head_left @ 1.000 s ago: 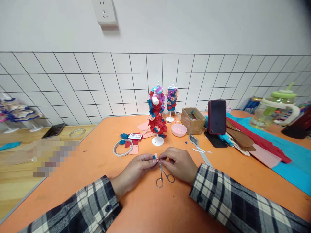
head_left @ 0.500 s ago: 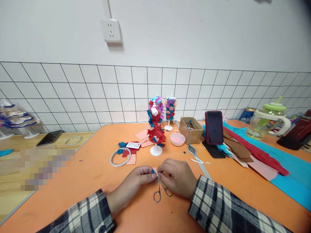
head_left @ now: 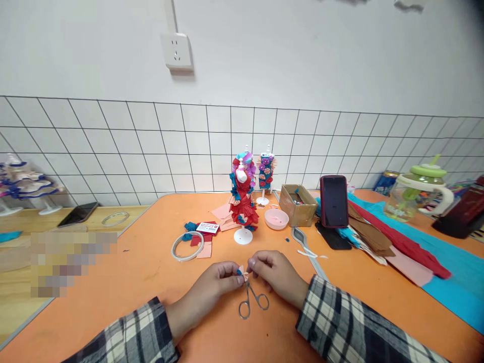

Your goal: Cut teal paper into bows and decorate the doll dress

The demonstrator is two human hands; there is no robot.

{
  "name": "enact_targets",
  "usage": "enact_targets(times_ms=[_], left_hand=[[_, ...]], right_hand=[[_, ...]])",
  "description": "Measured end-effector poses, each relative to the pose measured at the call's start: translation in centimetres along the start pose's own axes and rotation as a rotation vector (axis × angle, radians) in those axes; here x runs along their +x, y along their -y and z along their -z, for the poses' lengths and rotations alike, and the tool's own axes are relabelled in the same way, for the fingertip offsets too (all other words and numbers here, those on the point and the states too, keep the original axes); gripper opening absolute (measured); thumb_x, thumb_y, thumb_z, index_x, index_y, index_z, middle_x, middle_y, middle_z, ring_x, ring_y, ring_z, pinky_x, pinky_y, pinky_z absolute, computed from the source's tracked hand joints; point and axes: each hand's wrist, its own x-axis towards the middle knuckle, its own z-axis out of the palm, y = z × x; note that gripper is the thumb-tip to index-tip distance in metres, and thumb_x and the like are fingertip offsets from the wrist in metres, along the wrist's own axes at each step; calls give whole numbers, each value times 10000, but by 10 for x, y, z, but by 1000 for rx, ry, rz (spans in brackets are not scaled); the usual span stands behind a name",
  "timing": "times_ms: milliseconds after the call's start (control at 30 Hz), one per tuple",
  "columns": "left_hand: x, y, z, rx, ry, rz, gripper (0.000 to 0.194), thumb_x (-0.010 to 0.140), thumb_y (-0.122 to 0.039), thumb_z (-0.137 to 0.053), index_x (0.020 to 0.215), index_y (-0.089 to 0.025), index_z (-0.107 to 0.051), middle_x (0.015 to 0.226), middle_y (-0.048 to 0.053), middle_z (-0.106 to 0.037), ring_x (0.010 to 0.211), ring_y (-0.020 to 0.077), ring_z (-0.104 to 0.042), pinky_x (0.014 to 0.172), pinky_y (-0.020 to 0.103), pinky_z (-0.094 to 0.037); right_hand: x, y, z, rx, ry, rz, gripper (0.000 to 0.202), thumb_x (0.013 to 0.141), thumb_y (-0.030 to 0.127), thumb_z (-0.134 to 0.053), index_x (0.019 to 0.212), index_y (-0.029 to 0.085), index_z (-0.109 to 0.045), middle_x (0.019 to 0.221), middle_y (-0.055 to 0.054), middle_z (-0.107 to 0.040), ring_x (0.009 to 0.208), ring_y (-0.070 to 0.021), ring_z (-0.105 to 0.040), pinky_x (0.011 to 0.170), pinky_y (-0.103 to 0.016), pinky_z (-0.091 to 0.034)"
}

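Observation:
My left hand [head_left: 214,283] pinches a small pink and blue crepe paper piece [head_left: 242,273] between thumb and fingers. Just to its right, my right hand [head_left: 278,275] has its fingertips pressed together; what they hold, if anything, is too small to make out. Between and below both hands lies a pair of small metal scissors [head_left: 247,302], handles toward me and spread, the blades hidden near the paper piece. Beyond my hands stands a mini dress form [head_left: 244,206] on a white base, covered in red, blue and pink crepe paper ruffles.
Behind it is a second decorated form [head_left: 265,174]. A pink bowl [head_left: 276,220], cardboard box [head_left: 298,205] and propped phone [head_left: 334,201] stand to the right, with crepe paper strips [head_left: 401,242] and a cup [head_left: 416,194] beyond. A tape roll [head_left: 174,249] lies left.
My right hand has drawn slightly away from the paper piece, and its fingers have shifted. More of the piece and of the scissors shows now. The left hand keeps its hold.

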Motion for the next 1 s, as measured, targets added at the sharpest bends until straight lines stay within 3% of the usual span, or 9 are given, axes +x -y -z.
enact_targets(times_ms=[100,233,367,533,733,1000], left_hand=[[-1,-2,-1,58,-11,-12,267,672,-395,-759,702,-152,-652,678,-19,-556,679,142,-449,662,256,-324],[-2,-2,-1,31,1,-32,276,685,-412,-748,713,-158,-645,682,-20,-547,679,139,-444,661,251,-328],[-1,-1,-1,65,12,-49,290,703,-431,-734,750,-157,-651,714,-11,-563,700,146,-461,679,258,-342],[0,-1,-3,199,25,-65,350,727,-484,-690,790,-141,-656,758,20,-593,740,170,-491,703,275,-365],[-2,-4,-6,243,-2,-60,303,740,-452,-672,746,-152,-631,706,-4,-552,695,152,-471,667,261,-357],[-4,-9,-7,207,-45,-48,282,750,-422,-660,706,-157,-574,671,-37,-484,646,118,-410,611,236,-322]], right_hand=[[0,1,0,30,57,-23,160,790,280,-619,709,150,-664,628,9,-612,582,-111,-524,543,-211,-396],[1,0,4,-12,85,6,139,801,249,-600,750,155,-689,693,-6,-663,651,-131,-569,622,-232,-439],[0,1,5,-71,7,49,170,822,258,-580,811,174,-728,761,-27,-694,688,-147,-588,644,-251,-448],[-3,7,1,-121,-80,72,130,732,287,-696,798,185,-743,737,-23,-670,648,-135,-545,585,-239,-410],[-1,1,-1,14,-33,-99,97,735,242,-665,721,154,-702,593,8,-604,514,-93,-461,497,-214,-363],[-3,7,3,170,44,-160,136,751,285,-630,712,155,-617,554,45,-500,482,-80,-432,446,-198,-335]])
